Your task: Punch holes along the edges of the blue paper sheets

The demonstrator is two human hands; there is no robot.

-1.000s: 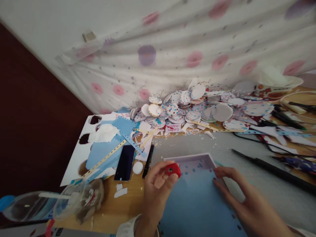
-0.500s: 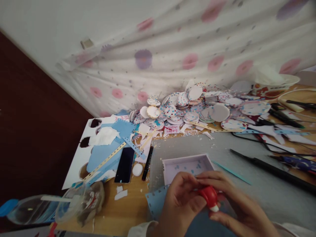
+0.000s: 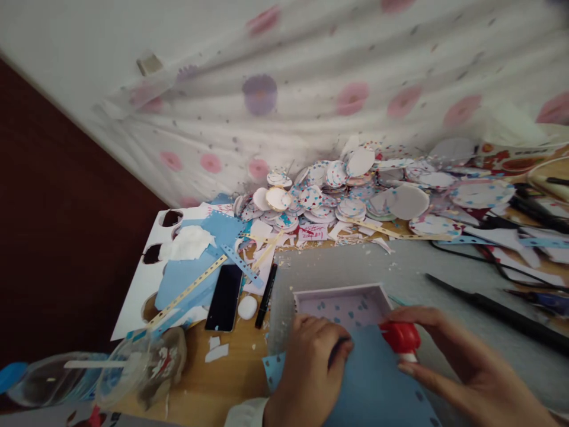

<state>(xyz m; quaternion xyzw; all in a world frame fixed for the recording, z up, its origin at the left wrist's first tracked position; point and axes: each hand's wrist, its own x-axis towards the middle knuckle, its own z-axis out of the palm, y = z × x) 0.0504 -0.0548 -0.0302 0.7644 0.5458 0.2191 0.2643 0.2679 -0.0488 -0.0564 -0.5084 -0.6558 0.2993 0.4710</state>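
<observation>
My right hand is closed around a small red craft hole punch, thumb on its white underside. The punch's left end meets the right edge of a blue sheet of paper; I cannot make out whether the paper is inside it. My left hand is closed on the sheet's left side, fingers curled and thumb on top. Small holes run along the sheet's edges. Behind the hands, a shallow white box holds several tiny blue punched pieces, its near part covered by the sheet.
A pile of confetti-dotted paper discs lies along the curtain. Left of the grey mat are a phone, a black marker, a white round object and a bottle. A black pen-like tool lies right.
My hands have moved apart. The punch has gone right, from between both hands to the blue sheet's edge in my right hand. My left hand now grips the sheet. The view shifted slightly.
</observation>
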